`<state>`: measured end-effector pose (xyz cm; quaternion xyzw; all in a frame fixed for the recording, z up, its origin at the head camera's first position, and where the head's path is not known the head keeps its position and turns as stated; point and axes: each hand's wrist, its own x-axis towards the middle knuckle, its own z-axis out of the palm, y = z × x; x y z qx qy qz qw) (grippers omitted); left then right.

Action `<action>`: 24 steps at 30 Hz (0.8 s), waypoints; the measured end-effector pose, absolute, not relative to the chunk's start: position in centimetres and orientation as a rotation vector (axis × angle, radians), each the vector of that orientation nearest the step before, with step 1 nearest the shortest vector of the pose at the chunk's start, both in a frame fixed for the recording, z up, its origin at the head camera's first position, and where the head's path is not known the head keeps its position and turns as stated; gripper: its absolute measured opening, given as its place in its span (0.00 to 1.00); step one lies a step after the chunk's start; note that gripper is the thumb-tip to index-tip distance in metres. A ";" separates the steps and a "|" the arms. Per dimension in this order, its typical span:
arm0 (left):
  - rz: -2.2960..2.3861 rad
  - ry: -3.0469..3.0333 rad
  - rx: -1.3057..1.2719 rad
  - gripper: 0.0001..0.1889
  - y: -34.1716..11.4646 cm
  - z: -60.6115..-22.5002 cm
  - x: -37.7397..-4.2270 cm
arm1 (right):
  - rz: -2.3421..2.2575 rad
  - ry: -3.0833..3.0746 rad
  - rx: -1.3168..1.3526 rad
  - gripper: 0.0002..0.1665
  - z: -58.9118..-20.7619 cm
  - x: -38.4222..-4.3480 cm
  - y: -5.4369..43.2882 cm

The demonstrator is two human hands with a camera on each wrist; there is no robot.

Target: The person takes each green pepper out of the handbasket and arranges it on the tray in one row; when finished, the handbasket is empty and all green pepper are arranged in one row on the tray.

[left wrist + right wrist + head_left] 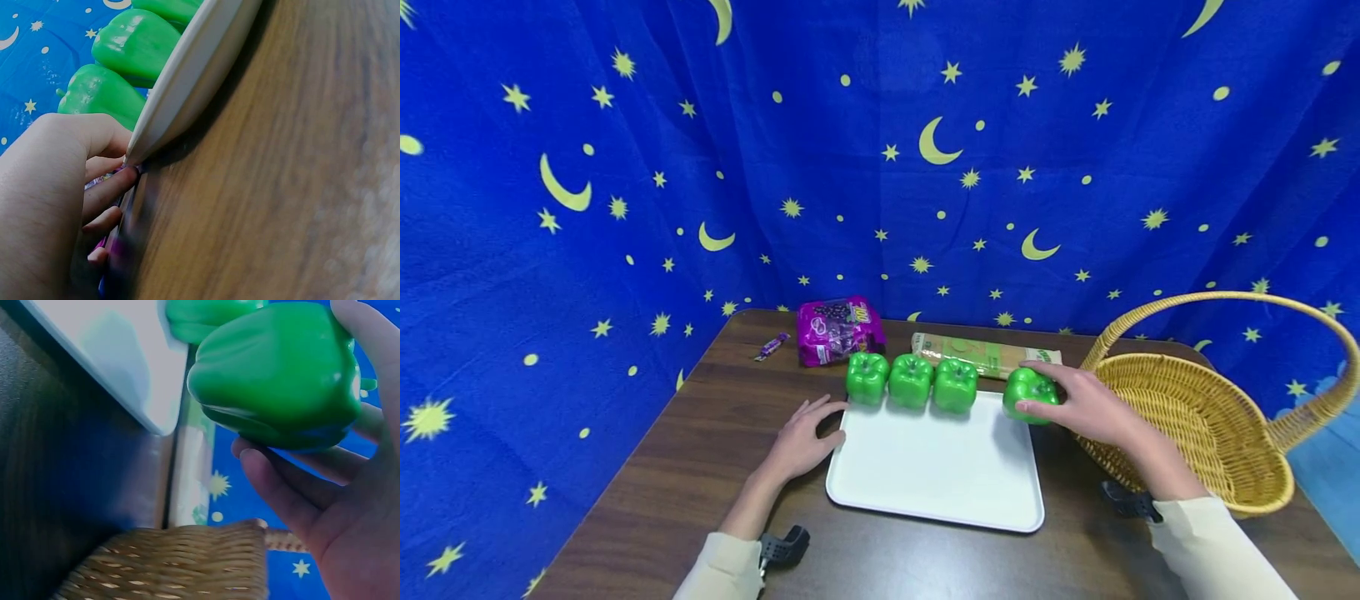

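My right hand grips a green bell pepper between thumb and fingers, over the far right corner of a white tray. In the right wrist view, this held bell pepper is raised, with its stem toward the palm. A row of three more green bell peppers stands along the tray's far edge, from the left corner to past the middle. At the tray's left edge, my left hand touches the rim near the far corner with relaxed fingers. The left wrist view has those fingertips right at the rim.
A wicker basket with a tall handle stands right of the tray. Behind the peppers lie a purple snack bag and a long, pale package. One small purple wrapped candy lies at the far left. A blue star-patterned curtain hangs behind the table.
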<state>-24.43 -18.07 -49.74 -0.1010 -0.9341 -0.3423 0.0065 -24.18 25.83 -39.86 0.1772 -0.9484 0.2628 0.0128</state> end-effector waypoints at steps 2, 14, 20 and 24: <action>-1.066 -2.922 -0.314 0.24 -18.1 -49.7 -24.4 | 0.828 -2.959 0.555 0.49 -40.3 -24.5 25.6; -1.062 -2.916 -0.317 0.24 -18.1 -49.8 -24.4 | 0.787 -2.976 0.573 0.48 -42.0 -25.6 24.6; -1.057 -2.913 -0.334 0.23 -18.2 -49.9 -24.6 | 0.787 -2.988 0.580 0.48 -42.9 -25.7 24.3; -1.050 -2.918 -0.327 0.23 -18.2 -50.0 -24.5 | 0.794 -2.988 0.570 0.49 -43.3 -25.6 24.1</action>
